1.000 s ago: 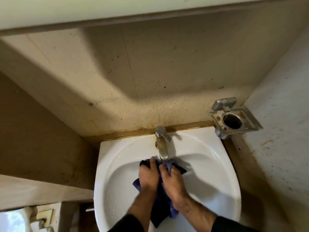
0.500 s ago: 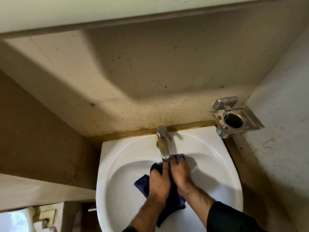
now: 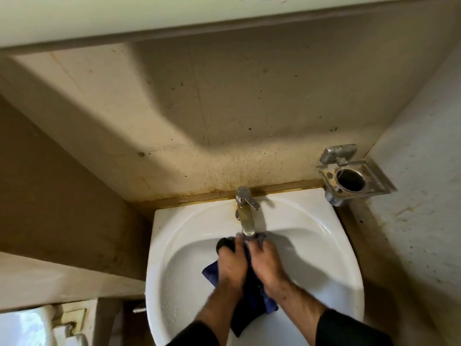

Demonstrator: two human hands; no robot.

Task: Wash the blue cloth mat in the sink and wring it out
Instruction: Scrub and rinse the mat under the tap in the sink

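The blue cloth mat (image 3: 252,293) hangs bunched in the white sink (image 3: 331,248), its dark lower end trailing toward the front rim. My left hand (image 3: 230,267) grips the cloth on the left side and my right hand (image 3: 267,264) grips it on the right, the two hands pressed side by side. The fingertips of both hands and the top of the cloth lie just under the spout of the metal tap (image 3: 245,212). I cannot make out a stream of water.
A metal holder with a round hole (image 3: 350,179) is fixed to the wall at the sink's back right corner. Stained walls close in behind and on both sides. A ledge and a white fixture (image 3: 22,325) lie at lower left.
My hands have rubbed the cloth against itself: the right hand drew back from the tap while the left hand slid forward, so the two are now level.
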